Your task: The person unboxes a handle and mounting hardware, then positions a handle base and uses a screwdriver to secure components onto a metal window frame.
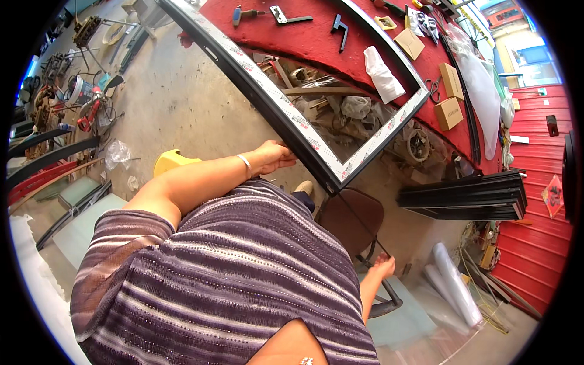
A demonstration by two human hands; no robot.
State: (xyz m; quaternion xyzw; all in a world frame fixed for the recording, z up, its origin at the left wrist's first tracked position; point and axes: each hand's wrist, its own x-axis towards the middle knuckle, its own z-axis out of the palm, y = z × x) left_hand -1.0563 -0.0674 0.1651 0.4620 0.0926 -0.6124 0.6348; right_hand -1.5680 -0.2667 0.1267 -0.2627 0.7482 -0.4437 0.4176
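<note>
A black window frame (258,97) with printed white film on its face lies across the red-covered bench, and its near corner juts out toward me. My left hand (274,157) is at the frame's outer side edge near that corner, fingers curled in against it; what lies between them is hidden. From the corner a thin black strip (363,225), like a rubber seal, runs down taut to the right. My right hand (383,266), low and out to the side, pinches the strip's lower part. A brown-seated chair (351,222) stands below the corner.
On the red bench (292,45) lie a screwdriver (248,14), a black hex key (342,33), a white roll (382,76), scissors (433,90) and small cardboard boxes (449,114). Black profiles (465,196) are stacked at right. A yellow stool (174,162) is left.
</note>
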